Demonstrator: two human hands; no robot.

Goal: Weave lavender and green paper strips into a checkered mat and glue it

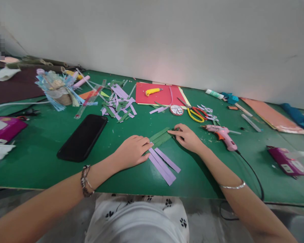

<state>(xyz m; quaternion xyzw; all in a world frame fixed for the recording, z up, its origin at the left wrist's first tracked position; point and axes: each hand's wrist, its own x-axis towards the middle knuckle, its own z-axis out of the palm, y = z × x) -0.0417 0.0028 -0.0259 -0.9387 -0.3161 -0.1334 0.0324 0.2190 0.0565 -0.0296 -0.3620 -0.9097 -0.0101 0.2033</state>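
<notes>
Green paper strips (161,137) lie slantwise on the table between my hands. Purple paper strips (162,166) fan out from their lower left end toward the front edge. My left hand (134,150) is closed at the point where the green and purple strips meet, its fingertips pressing them; the part under the fingers is hidden. At the upper right end of the green strips, my right hand (186,136) has its fingers curled, with the index fingertip on the green paper.
Left of my hands lies a black phone (83,137). Behind are cut paper strips (120,101), red paper (147,98) with a yellow cutter (152,91), and scissors (194,113). A pink glue gun (224,135) with its cord lies right. A decorated pot (62,96) stands left.
</notes>
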